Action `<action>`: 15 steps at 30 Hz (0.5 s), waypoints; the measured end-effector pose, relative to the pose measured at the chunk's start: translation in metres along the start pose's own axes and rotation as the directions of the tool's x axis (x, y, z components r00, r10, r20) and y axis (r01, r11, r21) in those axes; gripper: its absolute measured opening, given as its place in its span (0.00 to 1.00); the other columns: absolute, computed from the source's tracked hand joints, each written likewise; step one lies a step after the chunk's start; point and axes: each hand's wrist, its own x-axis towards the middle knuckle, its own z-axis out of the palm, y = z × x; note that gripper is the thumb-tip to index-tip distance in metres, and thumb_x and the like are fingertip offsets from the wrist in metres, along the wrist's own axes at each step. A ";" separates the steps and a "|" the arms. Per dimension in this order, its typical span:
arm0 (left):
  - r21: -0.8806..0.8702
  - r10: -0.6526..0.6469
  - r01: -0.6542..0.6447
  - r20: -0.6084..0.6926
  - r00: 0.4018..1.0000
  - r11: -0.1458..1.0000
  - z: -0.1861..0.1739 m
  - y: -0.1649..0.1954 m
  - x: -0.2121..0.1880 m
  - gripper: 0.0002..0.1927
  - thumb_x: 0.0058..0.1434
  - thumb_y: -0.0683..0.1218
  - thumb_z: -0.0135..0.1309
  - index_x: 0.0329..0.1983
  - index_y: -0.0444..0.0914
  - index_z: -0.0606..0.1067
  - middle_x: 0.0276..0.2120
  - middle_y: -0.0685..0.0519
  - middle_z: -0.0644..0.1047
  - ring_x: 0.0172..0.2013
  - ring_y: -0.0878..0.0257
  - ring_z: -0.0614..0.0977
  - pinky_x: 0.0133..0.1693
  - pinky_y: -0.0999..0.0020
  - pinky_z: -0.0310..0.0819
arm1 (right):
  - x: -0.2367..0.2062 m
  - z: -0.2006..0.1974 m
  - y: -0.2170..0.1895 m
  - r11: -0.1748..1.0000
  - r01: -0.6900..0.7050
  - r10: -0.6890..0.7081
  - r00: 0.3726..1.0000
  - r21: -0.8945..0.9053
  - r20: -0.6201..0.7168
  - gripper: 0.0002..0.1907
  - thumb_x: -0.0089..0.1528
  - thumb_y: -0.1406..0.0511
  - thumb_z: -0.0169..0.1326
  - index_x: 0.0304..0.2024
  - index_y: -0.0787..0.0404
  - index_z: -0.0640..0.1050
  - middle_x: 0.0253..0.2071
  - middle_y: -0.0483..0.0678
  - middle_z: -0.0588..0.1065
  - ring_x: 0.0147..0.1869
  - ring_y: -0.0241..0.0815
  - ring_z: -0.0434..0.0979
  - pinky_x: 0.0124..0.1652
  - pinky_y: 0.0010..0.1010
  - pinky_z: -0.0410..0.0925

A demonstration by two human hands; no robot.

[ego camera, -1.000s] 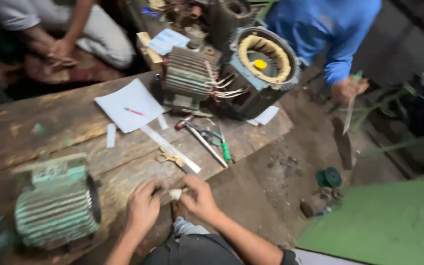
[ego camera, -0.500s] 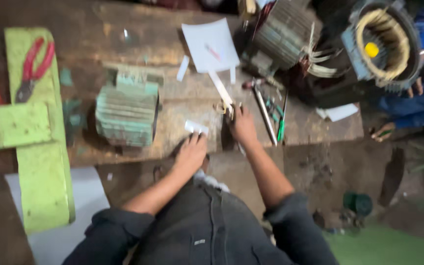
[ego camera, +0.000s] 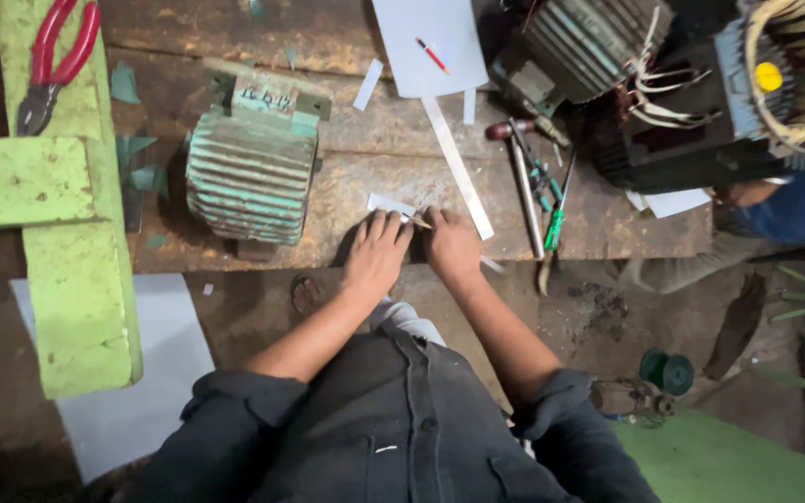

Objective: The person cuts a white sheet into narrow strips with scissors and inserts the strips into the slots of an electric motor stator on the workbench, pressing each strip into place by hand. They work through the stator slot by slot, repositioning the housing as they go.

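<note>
- A small white paper strip (ego camera: 390, 205) is pressed flat under the left hand (ego camera: 376, 251), near the counter's (ego camera: 365, 177) front edge.
- A thin pencil-like stick (ego camera: 418, 221) is gripped by the right hand (ego camera: 451, 244), just beside the strip.

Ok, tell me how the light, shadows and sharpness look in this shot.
Head view: light is dim and uneven, brightest on the white paper sheet and the green motor housing; soft shadows pool under the housing and below the wooden bench edge. The left hand and right hand look fairly sharp; edges bow slightly from the wide lens, and the lower corners go murky.
</note>
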 end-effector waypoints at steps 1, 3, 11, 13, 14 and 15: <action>0.004 -0.012 0.012 0.037 0.999 1.000 0.000 0.000 0.001 0.21 0.61 0.43 0.48 0.58 0.39 0.76 0.59 0.44 0.72 0.63 0.46 0.69 0.62 0.50 0.64 | 0.005 0.000 0.002 0.995 0.058 -0.060 0.998 -0.085 -0.022 0.15 0.63 0.65 0.53 0.52 0.61 0.76 0.46 0.59 0.79 0.51 0.64 0.78 0.50 0.49 0.70; 0.001 -0.023 0.023 0.097 0.995 1.000 -0.003 0.002 0.005 0.20 0.64 0.43 0.48 0.59 0.38 0.75 0.59 0.44 0.72 0.64 0.47 0.69 0.64 0.51 0.64 | 0.019 -0.008 0.007 0.997 0.021 -0.016 0.997 -0.075 0.073 0.15 0.63 0.66 0.53 0.53 0.60 0.76 0.45 0.59 0.79 0.50 0.63 0.78 0.50 0.48 0.71; 0.085 0.050 -0.047 -0.026 0.998 0.995 -0.007 0.001 0.001 0.22 0.57 0.45 0.50 0.55 0.38 0.76 0.57 0.46 0.72 0.60 0.48 0.71 0.59 0.55 0.69 | 0.007 -0.012 -0.008 0.996 0.091 -0.091 0.995 0.003 -0.050 0.11 0.60 0.65 0.56 0.45 0.58 0.78 0.43 0.56 0.79 0.49 0.62 0.77 0.47 0.46 0.70; 0.055 0.031 -0.033 0.047 0.998 0.998 -0.006 0.003 0.004 0.17 0.61 0.45 0.51 0.53 0.38 0.76 0.56 0.47 0.72 0.59 0.49 0.72 0.57 0.55 0.71 | 0.010 -0.013 -0.009 0.995 0.059 -0.061 0.998 -0.080 -0.030 0.12 0.62 0.65 0.54 0.48 0.59 0.78 0.44 0.57 0.79 0.50 0.62 0.78 0.49 0.46 0.71; 0.026 0.025 -0.027 0.103 0.994 0.999 -0.006 0.005 0.008 0.15 0.62 0.45 0.50 0.52 0.38 0.76 0.56 0.47 0.72 0.59 0.50 0.73 0.56 0.56 0.72 | 0.015 -0.015 -0.007 0.991 0.045 -0.049 0.998 -0.125 -0.028 0.13 0.63 0.65 0.53 0.50 0.59 0.78 0.45 0.57 0.79 0.51 0.61 0.79 0.50 0.46 0.71; -0.002 0.022 -0.022 0.155 0.988 1.000 -0.006 0.006 0.013 0.13 0.64 0.44 0.50 0.50 0.38 0.75 0.56 0.48 0.73 0.58 0.51 0.73 0.55 0.56 0.73 | 0.023 -0.019 -0.002 0.993 -0.021 0.031 0.996 -0.117 0.083 0.14 0.64 0.62 0.53 0.51 0.58 0.78 0.44 0.58 0.79 0.50 0.62 0.78 0.49 0.47 0.71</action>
